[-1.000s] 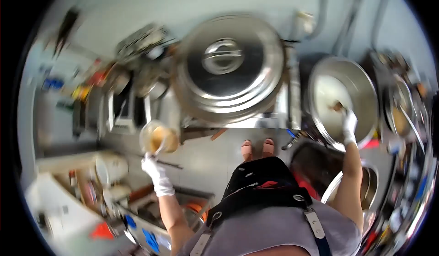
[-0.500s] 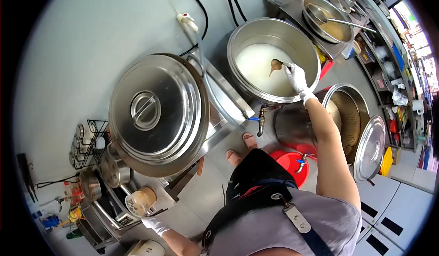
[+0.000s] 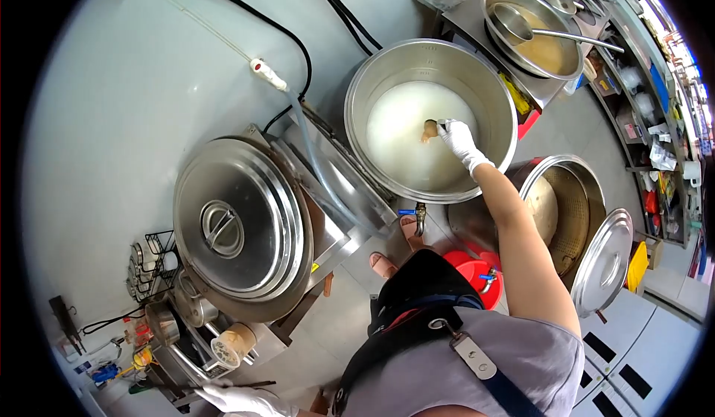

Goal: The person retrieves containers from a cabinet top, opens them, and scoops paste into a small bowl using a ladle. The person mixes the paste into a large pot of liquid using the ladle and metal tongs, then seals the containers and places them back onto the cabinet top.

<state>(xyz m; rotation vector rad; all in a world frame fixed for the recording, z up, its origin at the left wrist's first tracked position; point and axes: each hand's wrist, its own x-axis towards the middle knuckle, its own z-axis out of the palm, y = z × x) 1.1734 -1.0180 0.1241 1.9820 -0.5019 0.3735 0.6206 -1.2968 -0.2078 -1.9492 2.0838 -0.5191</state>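
A white-gloved right hand (image 3: 456, 138) grasps a small spoon (image 3: 431, 126), which hangs, with tan paste (image 3: 425, 137) on it, over a big metal pot (image 3: 489, 98); a slack grip could drop it, splashing the white liquid (image 3: 402, 153) inside. Whether the left hand (image 3: 242, 400), near a tan-filled jar (image 3: 234, 342), holds anything, I cannot tell. A steel bowl (image 3: 536, 5) contains tan liquid (image 3: 550, 53) and a ladle (image 3: 512, 24).

The person wears white gloves (image 3: 459, 140), a greyish short-sleeved top (image 3: 532, 354), pink sandals (image 3: 383, 265) and a black apron (image 3: 387, 335) with a navy strap (image 3: 512, 395).
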